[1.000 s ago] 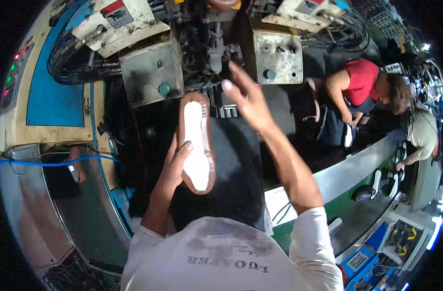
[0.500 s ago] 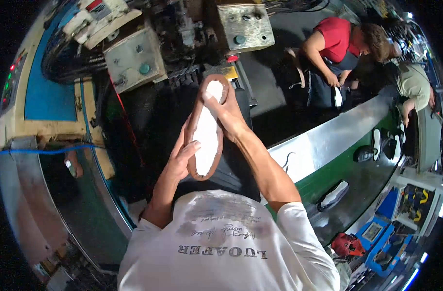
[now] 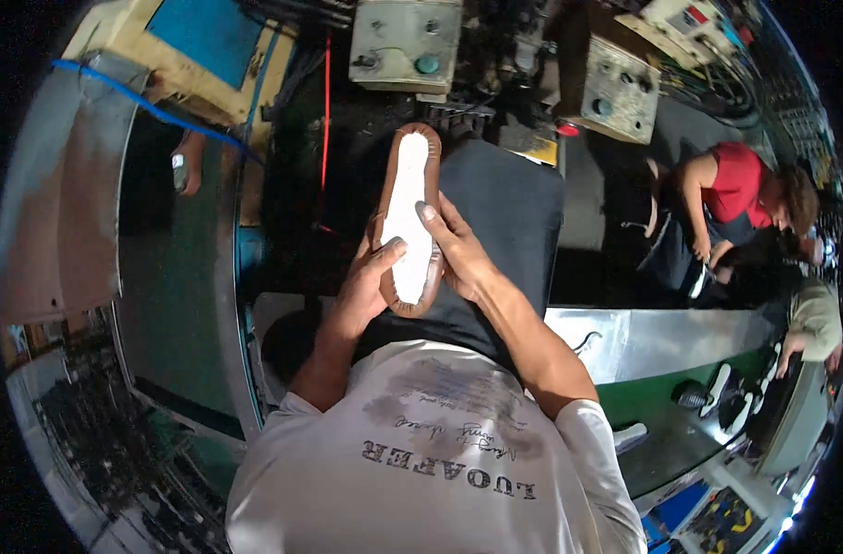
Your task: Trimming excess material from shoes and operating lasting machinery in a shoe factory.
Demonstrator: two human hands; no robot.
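A brown shoe upper (image 3: 432,166) is held bottom up over my lap, its puckered edge folded in around a white insole (image 3: 406,217). It points almost straight away from me. My left hand (image 3: 361,291) grips the near left side, thumb pressed on the white sole near its lower end. On the right side my right hand (image 3: 463,251) wraps the upper, its thumb on the edge of the white sole at about mid-length. Fingers of both hands are partly hidden beneath the upper.
Two control boxes (image 3: 406,46) (image 3: 617,90) stand ahead. A dark green belt (image 3: 177,314) runs at left, a brown shoe piece (image 3: 189,164) on it. At right, a metal ledge (image 3: 698,337) borders a green belt carrying several shoes. One person (image 3: 740,189) in red sits beyond; another's pale sleeve (image 3: 813,319) shows.
My view has turned left, so the surroundings sit further right. The shoe upper is more upright. My right thumb has slid from its far end down toward the middle.
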